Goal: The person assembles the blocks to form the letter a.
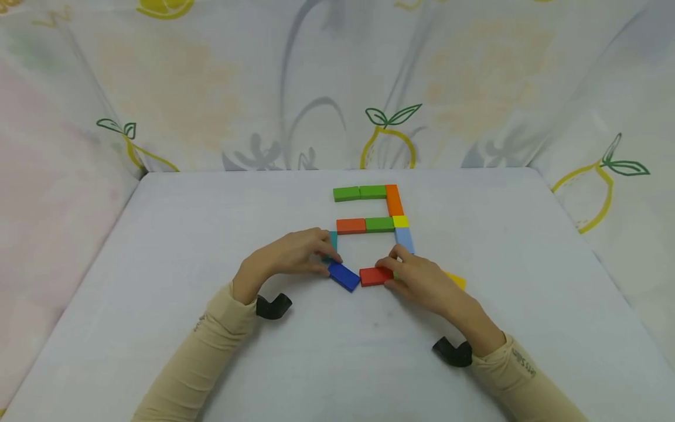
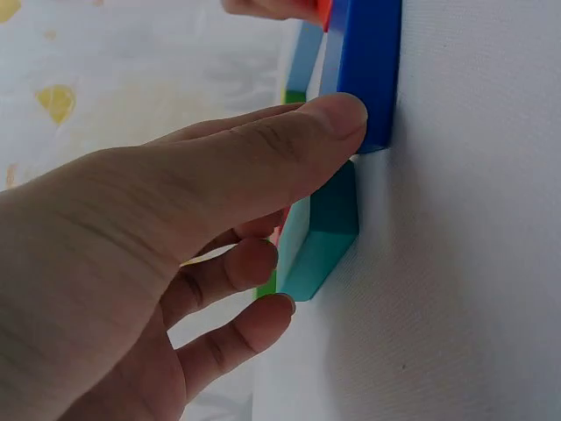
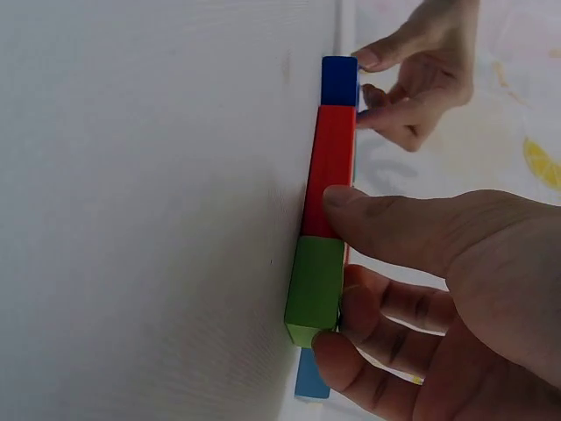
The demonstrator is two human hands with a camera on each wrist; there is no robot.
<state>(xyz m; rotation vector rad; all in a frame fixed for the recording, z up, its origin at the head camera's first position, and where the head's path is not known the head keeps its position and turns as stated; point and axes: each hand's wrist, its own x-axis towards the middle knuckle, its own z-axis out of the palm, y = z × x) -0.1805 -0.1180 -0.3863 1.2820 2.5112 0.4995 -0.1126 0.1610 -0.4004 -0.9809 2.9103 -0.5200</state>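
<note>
My left hand (image 1: 302, 253) pinches a dark blue block (image 1: 344, 277) between thumb and fingers; the block lies slanted on the table. Just behind it, partly covered by that hand, is a teal block (image 2: 335, 230). With thumb and fingertips my right hand (image 1: 424, 282) grips a red block (image 1: 372, 276), whose left end is close to the blue one's corner. In the right wrist view a light green block (image 3: 316, 282) sits end to end with the red block, under the fingers. A yellow block (image 1: 456, 280) shows partly behind the right hand.
Farther back, two green blocks (image 1: 346, 194), an orange block (image 1: 394, 200), an orange-red block (image 1: 350, 226), another green block (image 1: 379, 224), a small yellow block (image 1: 401, 221) and a light blue block (image 1: 404, 239) form joined rows. A white cloth covers the table (image 1: 158, 264); a lemon-print curtain (image 1: 211, 88) hangs behind.
</note>
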